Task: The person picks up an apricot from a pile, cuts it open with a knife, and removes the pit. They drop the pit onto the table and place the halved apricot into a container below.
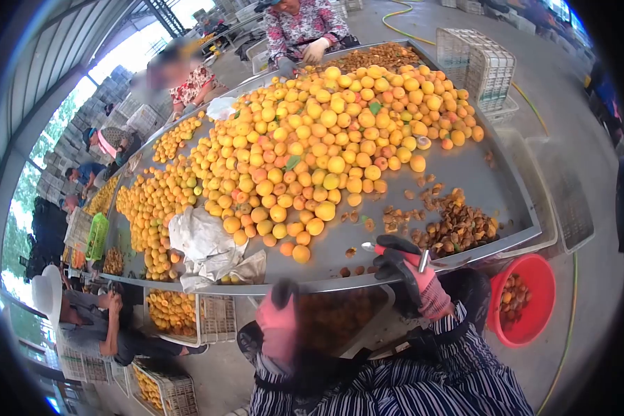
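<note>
My right hand [405, 270], in a pink glove with dark fingers, is closed around a small slim tool with a metal end [423, 261]. Its pale tip points left over the table's near edge. My left hand [279, 320], gloved alike, is raised just below that edge; its fingers are smeared by motion. Before both hands spreads a large heap of apricots [312, 152] on the metal table [437, 166]. A pile of brown apricot pits [457, 222] lies beyond my right hand, and a crumpled white cloth [204, 246] rests at the left.
A red bucket [534, 305] with fruit and brown bits stands at my right. Under the table's left side is a crate of apricots [173, 312]. Plastic crates [475, 66] stand at the far right corner. Several people [301, 31] work around the table.
</note>
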Demonstrator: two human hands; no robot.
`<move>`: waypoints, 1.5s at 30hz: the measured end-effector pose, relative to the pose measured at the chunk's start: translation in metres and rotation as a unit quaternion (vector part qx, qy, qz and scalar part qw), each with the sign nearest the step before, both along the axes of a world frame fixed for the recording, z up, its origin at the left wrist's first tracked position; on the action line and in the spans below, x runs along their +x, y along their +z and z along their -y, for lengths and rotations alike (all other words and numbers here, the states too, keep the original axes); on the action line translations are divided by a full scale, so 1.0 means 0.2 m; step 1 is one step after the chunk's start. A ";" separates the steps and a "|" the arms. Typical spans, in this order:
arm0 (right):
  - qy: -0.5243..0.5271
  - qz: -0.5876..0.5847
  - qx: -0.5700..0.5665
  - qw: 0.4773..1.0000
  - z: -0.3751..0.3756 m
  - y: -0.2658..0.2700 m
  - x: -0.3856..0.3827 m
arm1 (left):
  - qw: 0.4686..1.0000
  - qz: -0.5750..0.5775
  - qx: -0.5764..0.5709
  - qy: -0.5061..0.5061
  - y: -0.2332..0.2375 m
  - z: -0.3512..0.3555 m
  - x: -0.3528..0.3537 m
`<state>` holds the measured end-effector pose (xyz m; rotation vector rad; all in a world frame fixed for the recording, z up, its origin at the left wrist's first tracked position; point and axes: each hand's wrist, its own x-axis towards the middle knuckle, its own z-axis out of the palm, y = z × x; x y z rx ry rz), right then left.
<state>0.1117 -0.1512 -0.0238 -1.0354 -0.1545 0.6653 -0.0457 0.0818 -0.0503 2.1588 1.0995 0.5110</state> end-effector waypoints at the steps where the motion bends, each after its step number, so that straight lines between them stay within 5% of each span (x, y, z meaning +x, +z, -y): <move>1: 0.015 0.084 -0.037 0.996 0.00 -0.05 -0.03 | 0.997 -0.076 0.028 -0.010 0.15 0.03 0.08; 3: 0.064 0.188 -0.095 0.975 0.02 -0.08 -0.08 | 0.965 -0.254 0.042 -0.041 0.24 0.00 0.29; 6: 0.033 0.308 -0.167 0.936 0.03 -0.03 -0.13 | 0.933 -0.332 0.110 -0.087 0.06 -0.11 0.47; 10: 0.036 0.186 -0.151 0.970 0.11 -0.04 -0.16 | 0.913 -0.366 0.119 -0.134 0.00 -0.15 0.55; 13: 0.021 0.249 -0.207 0.946 0.14 0.09 -0.16 | 0.983 -0.160 -0.010 -0.094 -0.04 -0.22 0.47; 14: 0.003 0.296 -0.211 0.932 0.13 0.14 -0.17 | 0.920 0.173 -0.329 -0.120 -0.18 -0.26 0.43; 16: -0.025 0.296 -0.159 0.942 0.12 0.10 -0.19 | 0.763 0.321 -0.534 -0.171 0.11 -0.09 0.27; 18: -0.058 -0.079 0.074 0.992 0.10 0.07 -0.22 | 0.738 0.354 -0.542 -0.190 0.12 0.02 0.14; 19: -0.113 0.154 -0.092 0.977 0.08 -0.06 -0.28 | 0.710 0.383 -0.550 -0.216 0.13 0.06 0.08; 20: -0.107 0.153 -0.092 0.978 0.10 -0.14 -0.29 | 0.712 0.385 -0.549 -0.211 0.16 0.09 0.03; 21: 0.014 0.276 -0.321 0.906 0.08 -0.08 -0.31 | 0.653 0.399 -0.619 -0.176 0.19 0.13 -0.03; 22: 0.134 0.377 -0.520 0.755 0.06 -0.02 -0.34 | 0.588 0.410 -0.683 -0.139 0.19 0.16 -0.08; 23: 0.188 0.337 -0.559 0.734 0.02 0.05 -0.36 | 0.545 0.430 -0.711 -0.113 0.16 0.18 -0.12; 24: 0.194 0.340 -0.557 0.732 0.02 0.07 -0.39 | 0.545 0.435 -0.709 -0.108 0.16 0.20 -0.15; 26: 0.121 0.410 -0.380 0.820 0.03 0.08 -0.44 | 0.633 0.443 -0.626 -0.108 0.18 0.24 -0.21; 27: 0.155 0.344 -0.313 0.872 0.04 0.10 -0.44 | 0.656 0.432 -0.600 -0.151 0.17 0.23 -0.24; 31: 0.194 0.244 -0.204 0.928 -0.04 0.23 -0.60 | 0.628 0.464 -0.606 -0.151 0.20 0.29 -0.28; 36: 0.246 0.322 -0.213 0.889 -0.07 0.23 -0.67 | 0.587 0.458 -0.649 -0.155 0.19 0.30 -0.34; 45: 0.243 0.375 -0.244 0.860 -0.09 0.22 -0.71 | 0.605 0.475 -0.617 -0.166 0.25 0.31 -0.39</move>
